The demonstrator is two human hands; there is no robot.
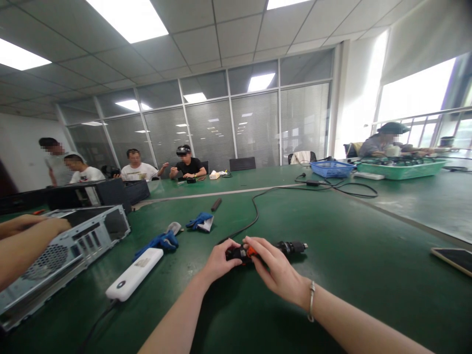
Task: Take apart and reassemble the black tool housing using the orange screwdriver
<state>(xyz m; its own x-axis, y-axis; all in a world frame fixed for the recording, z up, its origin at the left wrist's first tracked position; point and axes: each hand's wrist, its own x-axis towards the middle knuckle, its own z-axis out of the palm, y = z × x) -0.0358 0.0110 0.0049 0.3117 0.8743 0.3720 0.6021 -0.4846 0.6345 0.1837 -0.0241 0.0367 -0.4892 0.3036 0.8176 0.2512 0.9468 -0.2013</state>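
Note:
A black power tool with an orange part (275, 247) lies on the green table (332, 275), its black cord running off toward the far side. My left hand (220, 260) grips its rear end, fingers curled round the body. My right hand (271, 268) rests over the middle, with fingertips pinched at the orange part. The tool's chuck end sticks out to the right of my hands.
A white power bank (134, 273) with a cable lies to the left, near blue gloves (199, 221) and an open computer case (66, 250) that another person's arm (25, 241) reaches over. A phone (453, 258) lies at the right. Baskets (400, 168) and seated people are at the far side.

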